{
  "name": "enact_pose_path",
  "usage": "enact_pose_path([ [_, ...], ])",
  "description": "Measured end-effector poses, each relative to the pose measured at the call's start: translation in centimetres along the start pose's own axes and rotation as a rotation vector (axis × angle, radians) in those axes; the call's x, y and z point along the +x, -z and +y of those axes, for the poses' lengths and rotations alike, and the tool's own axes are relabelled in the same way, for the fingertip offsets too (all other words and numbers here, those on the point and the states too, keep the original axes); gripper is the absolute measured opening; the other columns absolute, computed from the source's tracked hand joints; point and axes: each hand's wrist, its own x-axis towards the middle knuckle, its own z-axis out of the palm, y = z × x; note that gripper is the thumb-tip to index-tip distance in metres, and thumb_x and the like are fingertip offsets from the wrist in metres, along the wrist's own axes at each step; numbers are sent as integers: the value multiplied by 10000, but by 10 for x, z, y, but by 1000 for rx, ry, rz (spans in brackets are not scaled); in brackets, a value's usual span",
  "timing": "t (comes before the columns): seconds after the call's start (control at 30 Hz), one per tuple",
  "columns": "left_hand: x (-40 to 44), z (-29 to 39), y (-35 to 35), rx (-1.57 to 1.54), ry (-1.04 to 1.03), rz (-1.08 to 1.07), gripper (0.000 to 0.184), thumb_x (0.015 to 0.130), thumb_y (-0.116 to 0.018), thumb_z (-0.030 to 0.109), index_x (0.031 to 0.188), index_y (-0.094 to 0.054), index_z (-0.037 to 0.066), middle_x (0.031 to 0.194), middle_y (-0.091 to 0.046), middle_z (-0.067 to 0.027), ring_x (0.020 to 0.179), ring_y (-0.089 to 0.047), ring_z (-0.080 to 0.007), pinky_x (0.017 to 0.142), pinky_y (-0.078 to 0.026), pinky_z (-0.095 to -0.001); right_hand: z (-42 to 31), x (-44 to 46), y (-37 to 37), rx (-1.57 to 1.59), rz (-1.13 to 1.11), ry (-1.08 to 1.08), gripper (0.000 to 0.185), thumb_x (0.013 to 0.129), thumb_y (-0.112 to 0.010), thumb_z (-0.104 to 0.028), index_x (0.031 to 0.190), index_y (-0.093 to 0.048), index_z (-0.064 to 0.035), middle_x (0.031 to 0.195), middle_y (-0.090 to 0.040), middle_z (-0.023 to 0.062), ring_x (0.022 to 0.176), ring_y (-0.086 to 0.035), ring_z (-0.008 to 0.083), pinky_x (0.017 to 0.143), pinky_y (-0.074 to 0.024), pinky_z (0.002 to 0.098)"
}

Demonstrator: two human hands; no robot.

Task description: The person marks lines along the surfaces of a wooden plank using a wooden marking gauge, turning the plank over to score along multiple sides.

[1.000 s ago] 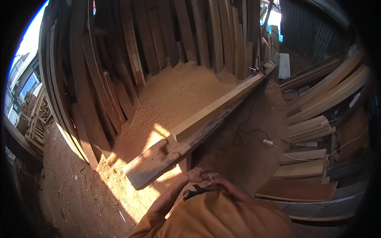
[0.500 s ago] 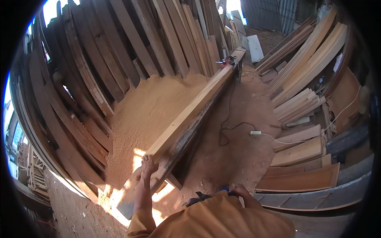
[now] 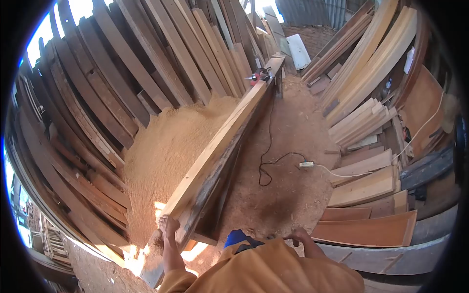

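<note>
The left hand (image 3: 169, 225) curls over the near end of the beam (image 3: 211, 149) on the worktop (image 3: 184, 232); the right hand (image 3: 298, 236) hangs half-curled, grip unclear from here. Red tool (image 3: 255, 77) beyond, sawdust heap (image 3: 159, 151) alongside, looped cable (image 3: 269, 132) opposite.

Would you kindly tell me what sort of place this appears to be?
Most likely a woodworking shop or timber yard: a large sawdust heap spreads over the ground, long boards lean in rows behind it, and a squared timber beam lies alongside the heap.
</note>
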Motion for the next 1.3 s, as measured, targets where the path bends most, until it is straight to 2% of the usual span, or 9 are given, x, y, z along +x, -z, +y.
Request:
enact_pose_path([
  [0.1,10,2,-8,31,8,5,649,795,-663,313,1263,-610,-134,1212,-690,-328,1169,-685,-411,1036,-530,-455,-6,-6,17,121,-15,-31,496,773,-751,-466,960,-793,-8,928,-770,206,876,-752,327,828,-581,414],
  [0.4,17,94,30,-35,106,-109,713,827,-690,404,1262,-588,-152,1203,-686,-334,1153,-687,-418,1007,-540,-460,-20,54,29,339,-9,-209,621,672,-909,-407,1015,-742,83,1016,-762,222,917,-735,292,817,-576,408],
  [0.53,58,199,20,116,-83,66,742,812,-687,358,1358,-562,-128,1316,-618,-370,1187,-649,-463,1004,-533,-520,-25,92,91,350,61,-271,648,662,-929,-390,1049,-741,94,1046,-765,228,944,-741,301,821,-577,414],
  [0.6,95,271,90,-205,-254,-290,733,886,-664,470,1399,-569,-44,1391,-593,-318,1306,-572,-453,1123,-444,-507,-27,106,121,370,40,-331,661,657,-934,-390,1063,-743,95,1051,-765,233,943,-744,306,812,-580,421],
  [0.73,188,403,77,-245,-663,-261,821,899,-676,516,1514,-488,5,1572,-399,-347,1518,-306,-469,1263,-234,-510,-16,158,164,341,306,-365,663,672,-919,-366,1082,-714,113,1058,-760,217,896,-741,276,770,-584,426],
  [0.9,248,542,101,-315,-722,-136,877,887,-704,502,1550,-413,5,1603,-289,-394,1494,-271,-557,1263,-148,-597,-83,159,249,697,346,-355,765,674,-902,-350,1248,-647,87,1187,-718,261,1105,-706,336,920,-570,411],
  [1.03,274,599,70,-343,-554,16,917,846,-744,479,1567,-382,41,1502,-425,-358,1411,-388,-509,1195,-251,-601,-109,168,291,672,291,-361,822,680,-915,-371,1301,-619,79,1255,-697,257,1181,-681,352,1010,-530,416],
  [1.13,280,614,68,-319,-429,-42,956,805,-771,441,1573,-349,57,1415,-506,-313,1302,-483,-463,1110,-337,-576,-73,208,288,553,475,-343,721,688,-910,-395,1155,-687,107,1092,-747,261,1025,-739,349,898,-574,420],
  [1.3,281,621,69,-276,-320,-10,929,768,-784,379,1543,-372,75,1306,-579,-248,1212,-542,-417,1033,-397,-535,20,287,322,592,151,-486,830,671,-915,-443,1158,-661,179,1075,-749,278,1015,-747,346,840,-602,412],
])
